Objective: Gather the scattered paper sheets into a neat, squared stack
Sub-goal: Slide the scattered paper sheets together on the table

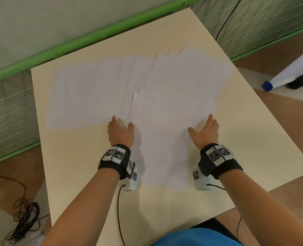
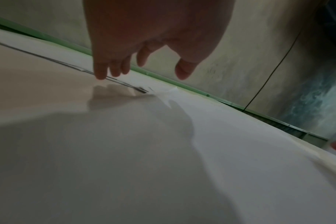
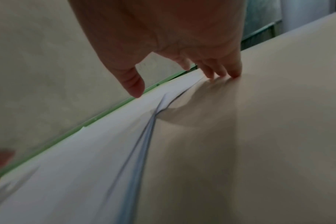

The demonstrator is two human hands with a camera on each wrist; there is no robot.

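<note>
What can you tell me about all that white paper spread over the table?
The paper sheets are plain white, blank as far as the pictures show, thin and flat. They lie fanned and overlapping across the cream table, edges at different angles, not yet squared. One sheet lies nearest the person, on top of the others. The left hand rests its straight fingers on the spread's near edge. The right hand is at the right edge of the nearest sheet, fingertips on the table, where the paper edges lift slightly.

Plain white rectangular paper sheets (image 1: 173, 96) cover a cream square tabletop (image 1: 76, 174). Black fabric wristbands (image 1: 117, 162) carry black-and-white square checker markers. Green rails (image 1: 94, 36) border the tabletop's far edge.
</note>
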